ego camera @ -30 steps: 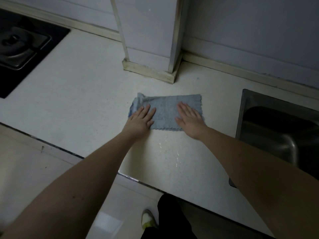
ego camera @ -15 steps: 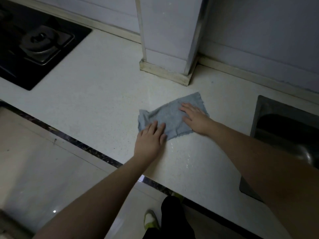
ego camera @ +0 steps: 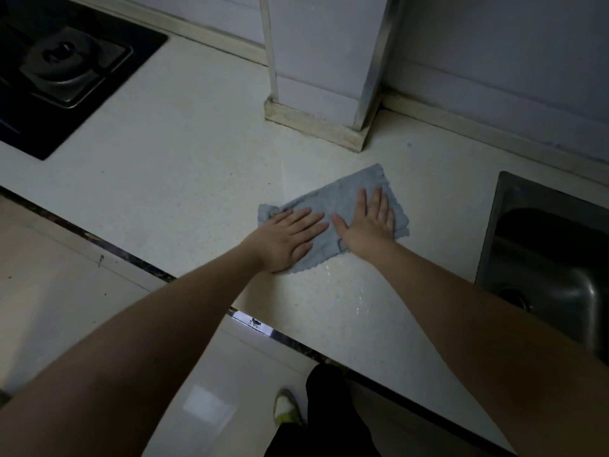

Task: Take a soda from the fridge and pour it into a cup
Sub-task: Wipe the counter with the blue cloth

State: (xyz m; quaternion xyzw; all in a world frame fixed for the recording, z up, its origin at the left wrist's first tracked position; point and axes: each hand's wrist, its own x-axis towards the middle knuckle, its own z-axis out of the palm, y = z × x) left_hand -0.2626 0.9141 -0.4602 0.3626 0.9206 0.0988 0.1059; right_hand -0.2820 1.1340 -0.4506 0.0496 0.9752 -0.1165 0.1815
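A light blue cloth (ego camera: 333,196) lies flat on the pale countertop (ego camera: 184,166), slanted with one corner pointing to the back right. My left hand (ego camera: 290,237) presses its near left part with straight fingers. My right hand (ego camera: 370,222) lies flat on the right part, fingers spread and pointing away from me. The two hands sit close together. Wet streaks (ego camera: 359,295) glisten on the counter just in front of the cloth. No soda, cup or fridge is in view.
A black gas hob (ego camera: 62,67) fills the back left corner. A steel sink (ego camera: 553,258) is sunk into the counter at the right. A white boxed column (ego camera: 326,94) stands at the back wall. The counter's front edge (ego camera: 250,321) runs diagonally, with the floor and my shoe (ego camera: 286,409) below.
The cloth has turned from lying square to slanted. My left hand slid forward and right onto it, and my right hand turned so that its fingers point away from me. The camera shifted left.
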